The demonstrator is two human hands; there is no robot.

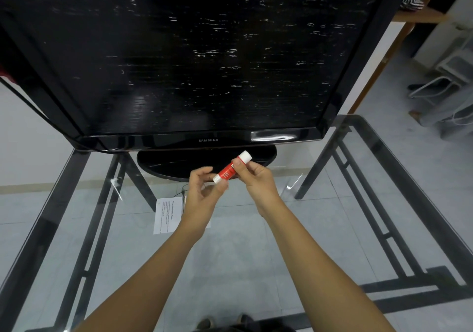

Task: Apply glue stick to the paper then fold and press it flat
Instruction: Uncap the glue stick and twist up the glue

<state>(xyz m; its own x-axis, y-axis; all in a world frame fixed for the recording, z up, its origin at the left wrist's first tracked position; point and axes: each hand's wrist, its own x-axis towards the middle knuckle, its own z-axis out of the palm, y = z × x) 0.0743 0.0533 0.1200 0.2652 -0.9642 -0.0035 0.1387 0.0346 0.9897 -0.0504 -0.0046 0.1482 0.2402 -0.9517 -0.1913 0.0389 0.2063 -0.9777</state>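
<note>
Both forearms come in bare, no sleeves, left hand (204, 191) and right hand (258, 178) without rings, watches or gloves.

The glue stick (231, 167) has a red body with white ends. At 7 o'clock from it lies white paper (167, 215) with dark print. The Samsung television (204, 58) at 12 o'clock is glossy black. The glass table (384, 203) has a black frame over pale grey floor tiles (243, 267).
</note>
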